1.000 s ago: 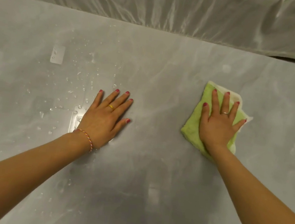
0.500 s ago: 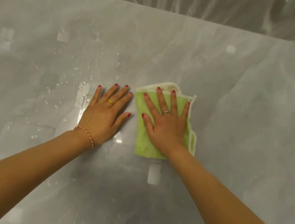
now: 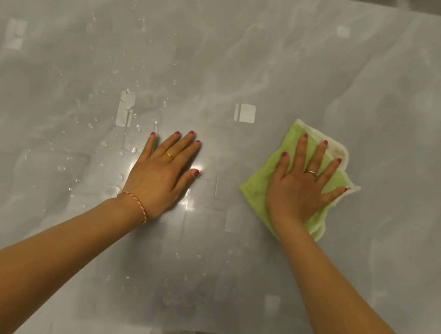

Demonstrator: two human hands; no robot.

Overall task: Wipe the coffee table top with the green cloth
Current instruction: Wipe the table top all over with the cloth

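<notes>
Right hand (image 3: 299,189) lies flat atop green cloth (image 3: 258,182); fingers spread.

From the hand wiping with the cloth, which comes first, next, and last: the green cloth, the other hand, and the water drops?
Measured from the right hand in the head view:
1. Green cloth: right under that hand, touching it.
2. Left hand: flat on the coffee table top, off to the left, with a gap between.
3. Water drops: farthest, scattered past the left hand on the left.
</notes>
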